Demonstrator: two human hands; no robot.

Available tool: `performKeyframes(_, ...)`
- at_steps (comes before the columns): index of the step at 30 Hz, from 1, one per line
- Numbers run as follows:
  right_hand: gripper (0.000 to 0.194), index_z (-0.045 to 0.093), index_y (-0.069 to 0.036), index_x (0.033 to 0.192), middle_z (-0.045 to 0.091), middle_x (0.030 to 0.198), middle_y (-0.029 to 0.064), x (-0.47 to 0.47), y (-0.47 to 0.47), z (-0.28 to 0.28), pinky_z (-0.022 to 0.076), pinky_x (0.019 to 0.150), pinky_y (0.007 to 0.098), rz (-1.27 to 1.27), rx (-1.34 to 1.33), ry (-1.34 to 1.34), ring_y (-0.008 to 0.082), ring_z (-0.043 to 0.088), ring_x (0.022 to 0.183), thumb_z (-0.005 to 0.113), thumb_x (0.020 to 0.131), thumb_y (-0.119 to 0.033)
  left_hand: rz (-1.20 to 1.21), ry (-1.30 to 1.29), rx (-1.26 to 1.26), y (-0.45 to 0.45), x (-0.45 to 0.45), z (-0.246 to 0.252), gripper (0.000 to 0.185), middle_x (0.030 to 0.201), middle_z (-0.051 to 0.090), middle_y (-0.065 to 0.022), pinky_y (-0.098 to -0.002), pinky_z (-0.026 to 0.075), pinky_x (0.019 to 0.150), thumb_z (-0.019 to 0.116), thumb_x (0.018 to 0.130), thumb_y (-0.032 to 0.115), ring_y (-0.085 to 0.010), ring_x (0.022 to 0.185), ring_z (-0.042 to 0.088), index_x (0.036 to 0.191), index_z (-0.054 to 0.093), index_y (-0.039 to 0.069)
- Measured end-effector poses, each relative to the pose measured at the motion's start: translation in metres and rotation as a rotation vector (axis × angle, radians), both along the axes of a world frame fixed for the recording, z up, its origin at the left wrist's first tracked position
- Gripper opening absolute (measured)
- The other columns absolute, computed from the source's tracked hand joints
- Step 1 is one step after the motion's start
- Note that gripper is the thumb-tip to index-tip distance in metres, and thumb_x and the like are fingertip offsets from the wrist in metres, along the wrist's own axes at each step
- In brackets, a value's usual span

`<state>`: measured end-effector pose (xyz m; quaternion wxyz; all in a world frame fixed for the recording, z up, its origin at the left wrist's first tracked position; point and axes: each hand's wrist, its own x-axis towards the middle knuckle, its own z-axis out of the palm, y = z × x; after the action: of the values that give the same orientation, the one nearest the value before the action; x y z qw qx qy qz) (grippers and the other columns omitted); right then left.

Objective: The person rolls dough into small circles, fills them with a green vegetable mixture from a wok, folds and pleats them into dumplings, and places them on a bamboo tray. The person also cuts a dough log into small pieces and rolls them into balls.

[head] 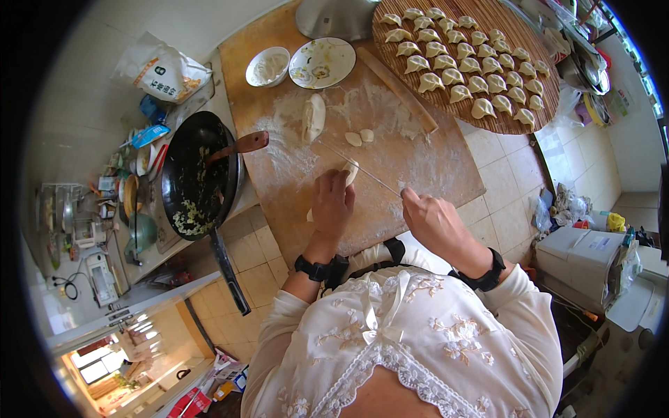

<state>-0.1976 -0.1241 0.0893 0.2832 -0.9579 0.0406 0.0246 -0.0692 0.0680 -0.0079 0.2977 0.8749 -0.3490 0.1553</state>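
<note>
My left hand (333, 198) rests on a short roll of dough (352, 170) on the floured wooden board (449, 162), its fingers closed around the near part. My right hand (431, 214) grips a knife (366, 175), seen nearly edge-on, its thin blade reaching up and left past the roll's far end. Two small cut pieces of dough (354, 139) lie just beyond the blade. Further up and left is a larger lump of dough (313, 117). A bit of dough shows at the left side of my left hand.
A rolling pin (397, 89) lies beside a round tray (546, 117) of several dumplings. A flour bowl (267, 67), a patterned plate (322, 62) and a metal pot (337, 20) stand at the back. At left, a black wok (196, 177) holds filling and a wooden-handled utensil (253, 141).
</note>
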Motion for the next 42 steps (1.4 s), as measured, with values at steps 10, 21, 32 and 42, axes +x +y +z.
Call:
performKeyframes(10,0.01,0.05,-0.001,0.1,0.064,0.069,0.0222,0.012,0.006,-0.001,0.0533,0.057,0.0505,0.001,-0.068,0.145,0.041,0.067,0.066,0.05,0.094,-0.009,-0.02,0.077,-0.021,0.003,0.0,0.006,0.038,0.107,0.061,-0.0152,-0.0441,0.05,0.083,0.067,0.08,0.005,-0.0362,0.097,0.059,0.117,0.065,0.009)
performKeyframes(21,0.013,0.05,-0.002,0.101,0.065,0.07,0.023,0.008,0.006,-0.004,0.0532,0.058,0.0499,-0.005,0.003,0.035,0.0419,0.067,0.068,0.055,0.092,-0.01,0.199,0.317,-0.159,0.025,0.028,-0.004,0.014,0.096,0.065,-0.0168,-0.0439,0.052,0.07,0.063,0.093,0.016,-0.0364,0.084,0.064,0.1,0.065,0.004)
performKeyframes(32,0.009,0.051,-0.002,0.101,0.066,0.074,0.0218,0.032,0.026,-0.006,0.0555,0.062,0.0474,0.041,-0.096,0.188,0.04,0.069,0.072,0.049,0.094,-0.008,0.231,0.198,-0.126,0.021,0.023,-0.008,0.014,0.094,0.065,-0.0155,-0.0436,0.052,0.073,0.068,0.088,0.015,-0.0363,0.086,0.064,0.1,0.066,0.008)
performKeyframes(42,0.012,0.049,-0.002,0.098,0.064,0.069,0.0221,0.024,0.008,-0.006,0.0524,0.057,0.0497,0.021,-0.014,0.004,0.0418,0.066,0.066,0.055,0.092,-0.011,0.087,0.04,0.011,0.026,-0.015,0.003,0.03,0.11,0.06,-0.0123,-0.0428,0.052,0.081,0.07,0.08,0.009,-0.0341,0.099,0.06,0.109,0.063,0.012)
